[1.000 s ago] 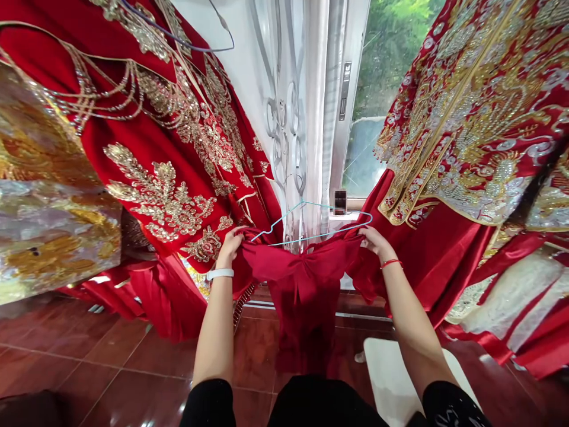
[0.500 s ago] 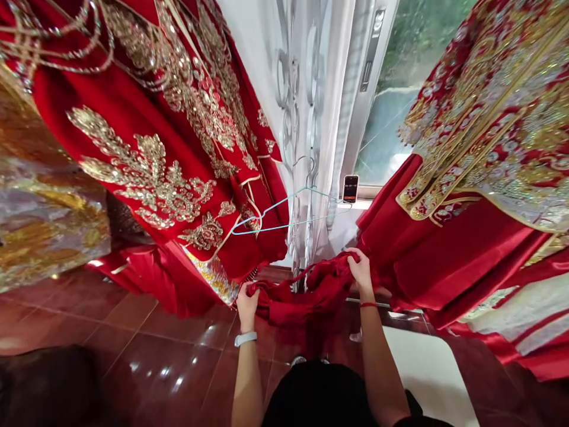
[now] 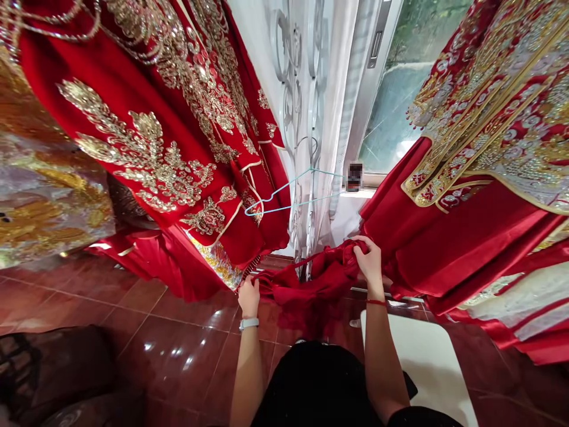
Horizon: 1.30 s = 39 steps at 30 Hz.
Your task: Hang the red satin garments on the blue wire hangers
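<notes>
A plain dark red garment [image 3: 311, 287] hangs bunched between my two hands, low in front of me. My left hand [image 3: 249, 296], with a white wristband, is closed on its left edge. My right hand [image 3: 368, 259], with a red thread bracelet, is closed on its right edge, slightly higher. Above the garment a light blue wire hanger [image 3: 293, 191] hangs bare on the white window grille [image 3: 306, 89].
A red robe with gold embroidery [image 3: 169, 136] hangs at the left, and another embroidered red robe [image 3: 484, 148] at the right. A small phone [image 3: 354, 177] stands on the window sill. The floor is glossy red-brown tile [image 3: 146, 350], with a white surface [image 3: 427, 362] at lower right.
The red garment has come off the blue hanger and dropped lower with both hands. The hanger stays on the grille, bare. The view tilted down and shifted.
</notes>
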Motion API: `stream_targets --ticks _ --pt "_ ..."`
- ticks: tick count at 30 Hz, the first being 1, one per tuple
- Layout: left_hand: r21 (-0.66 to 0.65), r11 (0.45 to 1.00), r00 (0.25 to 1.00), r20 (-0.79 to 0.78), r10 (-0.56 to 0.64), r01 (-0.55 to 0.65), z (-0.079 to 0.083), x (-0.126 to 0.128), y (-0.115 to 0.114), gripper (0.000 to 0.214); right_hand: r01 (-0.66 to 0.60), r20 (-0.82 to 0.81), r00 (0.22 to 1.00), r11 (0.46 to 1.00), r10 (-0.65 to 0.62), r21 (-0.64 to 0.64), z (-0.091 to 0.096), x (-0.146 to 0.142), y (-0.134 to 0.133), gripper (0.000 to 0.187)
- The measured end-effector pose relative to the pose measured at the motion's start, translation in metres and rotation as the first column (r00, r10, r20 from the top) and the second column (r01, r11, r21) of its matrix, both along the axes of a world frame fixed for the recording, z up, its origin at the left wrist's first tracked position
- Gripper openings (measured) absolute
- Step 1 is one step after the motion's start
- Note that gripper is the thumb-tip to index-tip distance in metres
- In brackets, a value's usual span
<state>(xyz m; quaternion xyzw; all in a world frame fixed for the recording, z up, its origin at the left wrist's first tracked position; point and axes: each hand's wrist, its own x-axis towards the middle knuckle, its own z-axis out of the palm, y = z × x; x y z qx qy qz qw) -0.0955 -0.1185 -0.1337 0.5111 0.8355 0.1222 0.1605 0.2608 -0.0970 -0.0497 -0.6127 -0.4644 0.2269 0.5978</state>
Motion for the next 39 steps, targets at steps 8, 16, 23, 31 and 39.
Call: stream_targets --ticks 8,16,23,31,39 --pt "-0.043 0.994 0.995 0.005 -0.095 0.095 -0.017 -0.001 -0.012 0.031 0.002 -0.045 0.999 1.000 -0.001 0.028 0.008 -0.007 -0.007 0.027" --pt "0.004 0.981 0.981 -0.020 -0.191 0.192 -0.032 0.005 -0.014 0.042 -0.007 -0.048 0.999 1.000 0.008 0.026 0.013 -0.018 -0.011 0.027" --pt "0.286 0.946 0.987 0.007 -0.160 0.151 -0.041 -0.003 -0.006 0.045 -0.015 -0.060 0.998 0.999 0.018 0.043 0.017 -0.020 -0.016 0.028" --pt "0.287 0.936 0.516 0.844 -0.147 -0.203 -0.027 0.020 -0.004 0.050 0.020 -0.053 0.998 0.999 -0.017 0.050 0.015 -0.018 -0.017 0.028" --pt "0.295 0.912 0.168 0.952 -0.255 -0.284 0.046 0.038 0.004 0.039 0.068 -0.018 0.998 0.997 -0.068 0.037 0.001 -0.001 -0.017 0.030"
